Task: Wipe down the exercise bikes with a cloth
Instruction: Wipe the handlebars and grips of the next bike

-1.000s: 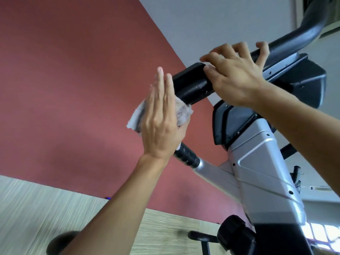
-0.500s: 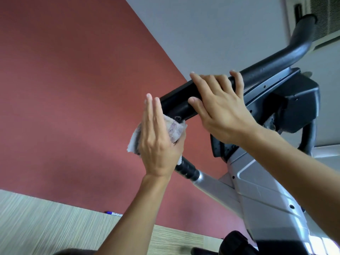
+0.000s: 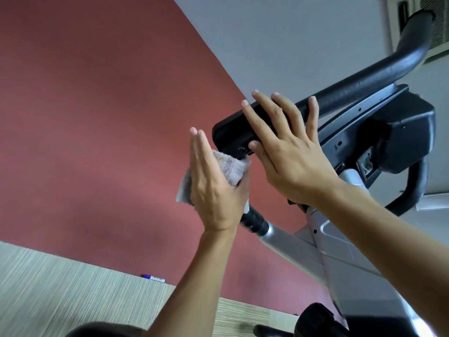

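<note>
At the black console's underside, the left hand (image 3: 213, 190), fingers straight, presses the soft, limp cloth (image 3: 228, 170) against the exercise bike (image 3: 340, 249), bunched in the palm for control, while the flat right hand (image 3: 291, 152) steadies the console (image 3: 233, 128).

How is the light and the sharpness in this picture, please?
Head view: soft, even light; both hands, left hand and right hand, look sharp, cloth too; handlebar shows mild sheen; wide-angle lens tilts the walls; lower-left floor looks streaky.
</note>
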`<action>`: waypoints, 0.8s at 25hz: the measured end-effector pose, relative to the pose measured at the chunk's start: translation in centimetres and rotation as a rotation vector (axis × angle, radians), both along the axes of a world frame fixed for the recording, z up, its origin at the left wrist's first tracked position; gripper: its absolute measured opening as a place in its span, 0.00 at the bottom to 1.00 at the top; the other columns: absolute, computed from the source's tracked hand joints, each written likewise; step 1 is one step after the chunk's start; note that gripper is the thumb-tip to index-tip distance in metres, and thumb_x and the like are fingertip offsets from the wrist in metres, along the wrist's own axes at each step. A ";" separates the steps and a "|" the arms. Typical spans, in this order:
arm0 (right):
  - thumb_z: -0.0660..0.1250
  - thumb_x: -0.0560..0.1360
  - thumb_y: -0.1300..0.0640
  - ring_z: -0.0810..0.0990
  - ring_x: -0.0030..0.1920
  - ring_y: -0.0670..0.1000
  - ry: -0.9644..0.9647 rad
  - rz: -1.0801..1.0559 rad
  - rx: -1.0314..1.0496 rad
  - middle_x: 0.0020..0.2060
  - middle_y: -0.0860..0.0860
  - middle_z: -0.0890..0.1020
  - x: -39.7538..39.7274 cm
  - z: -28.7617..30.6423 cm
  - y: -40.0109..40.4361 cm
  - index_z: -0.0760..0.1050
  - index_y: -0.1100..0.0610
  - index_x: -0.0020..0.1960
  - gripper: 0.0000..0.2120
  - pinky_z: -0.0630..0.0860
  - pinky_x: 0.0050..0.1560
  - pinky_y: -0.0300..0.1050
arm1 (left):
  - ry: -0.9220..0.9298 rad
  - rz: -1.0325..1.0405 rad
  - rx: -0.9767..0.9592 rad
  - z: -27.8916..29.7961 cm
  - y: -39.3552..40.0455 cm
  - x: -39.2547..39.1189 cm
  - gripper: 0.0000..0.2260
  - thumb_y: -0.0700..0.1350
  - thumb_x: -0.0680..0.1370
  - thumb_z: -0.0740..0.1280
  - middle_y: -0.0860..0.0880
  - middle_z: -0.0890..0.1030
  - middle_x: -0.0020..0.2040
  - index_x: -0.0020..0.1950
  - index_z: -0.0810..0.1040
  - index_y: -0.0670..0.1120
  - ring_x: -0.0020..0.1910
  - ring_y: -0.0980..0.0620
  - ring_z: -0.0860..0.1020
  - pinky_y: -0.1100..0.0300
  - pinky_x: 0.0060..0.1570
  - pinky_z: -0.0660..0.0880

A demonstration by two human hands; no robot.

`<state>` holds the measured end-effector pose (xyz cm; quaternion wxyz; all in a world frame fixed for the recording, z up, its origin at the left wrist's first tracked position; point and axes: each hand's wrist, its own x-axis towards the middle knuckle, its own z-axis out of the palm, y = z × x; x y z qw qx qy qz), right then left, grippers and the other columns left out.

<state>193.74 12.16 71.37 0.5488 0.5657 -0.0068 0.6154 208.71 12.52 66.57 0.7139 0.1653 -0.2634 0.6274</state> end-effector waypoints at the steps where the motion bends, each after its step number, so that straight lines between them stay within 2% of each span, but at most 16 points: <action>1: 0.48 0.85 0.48 0.54 0.80 0.57 0.003 -0.007 0.013 0.81 0.51 0.57 0.0 0.1 0.1 0.53 0.51 0.83 0.26 0.35 0.76 0.65 | 0.001 -0.016 0.016 0.0 0.2 -0.2 0.40 0.51 0.75 0.78 0.36 0.66 0.78 0.77 0.64 0.32 0.77 0.42 0.67 0.57 0.76 0.65; 3: 0.47 0.85 0.48 0.53 0.80 0.57 0.005 -0.007 0.041 0.81 0.51 0.56 -0.1 0.1 0.2 0.52 0.50 0.83 0.27 0.34 0.76 0.65 | -0.019 0.067 0.046 0.4 1.2 -0.4 0.39 0.51 0.76 0.75 0.36 0.65 0.78 0.78 0.64 0.33 0.77 0.42 0.67 0.60 0.76 0.63; 6: 0.46 0.84 0.47 0.52 0.80 0.57 -0.013 -0.001 0.031 0.81 0.51 0.55 0.5 0.0 0.2 0.51 0.48 0.83 0.27 0.33 0.75 0.66 | -0.064 0.245 0.014 1.1 1.6 0.1 0.34 0.51 0.79 0.72 0.36 0.66 0.78 0.77 0.65 0.33 0.77 0.42 0.68 0.51 0.74 0.68; 8: 0.46 0.84 0.47 0.51 0.80 0.57 -0.023 0.006 0.036 0.81 0.51 0.54 0.6 0.0 0.1 0.51 0.47 0.83 0.27 0.31 0.75 0.65 | -0.029 0.102 -0.014 0.6 0.4 0.2 0.38 0.52 0.77 0.75 0.37 0.67 0.77 0.77 0.65 0.33 0.76 0.43 0.69 0.50 0.73 0.70; 10: 0.46 0.84 0.47 0.50 0.80 0.57 -0.024 0.008 0.045 0.81 0.51 0.54 0.5 0.0 0.1 0.50 0.46 0.83 0.27 0.30 0.74 0.65 | 0.002 -0.189 -0.005 -0.6 -1.1 -0.2 0.41 0.53 0.74 0.78 0.38 0.68 0.77 0.78 0.63 0.35 0.76 0.43 0.69 0.49 0.72 0.70; 12: 0.45 0.84 0.47 0.50 0.80 0.58 -0.005 -0.002 0.060 0.81 0.51 0.53 0.4 -0.1 0.3 0.50 0.46 0.83 0.27 0.31 0.74 0.66 | 0.024 -0.300 0.032 -1.0 -1.7 -0.4 0.42 0.54 0.74 0.78 0.40 0.70 0.76 0.79 0.62 0.37 0.74 0.43 0.71 0.47 0.70 0.71; 17: 0.44 0.84 0.47 0.47 0.81 0.58 0.056 -0.022 0.127 0.82 0.53 0.50 0.0 -0.3 1.2 0.48 0.46 0.83 0.27 0.26 0.72 0.63 | 0.049 -0.248 0.336 -2.6 1.1 -0.2 0.46 0.64 0.74 0.71 0.43 0.66 0.79 0.82 0.57 0.42 0.78 0.48 0.66 0.54 0.74 0.67; 20: 0.50 0.85 0.52 0.38 0.81 0.58 0.141 0.001 0.183 0.82 0.56 0.43 -0.9 -0.5 1.4 0.47 0.47 0.83 0.28 0.22 0.71 0.60 | 0.077 -0.098 0.394 -4.2 3.3 -1.4 0.43 0.61 0.76 0.71 0.42 0.68 0.78 0.82 0.57 0.42 0.76 0.46 0.68 0.57 0.72 0.68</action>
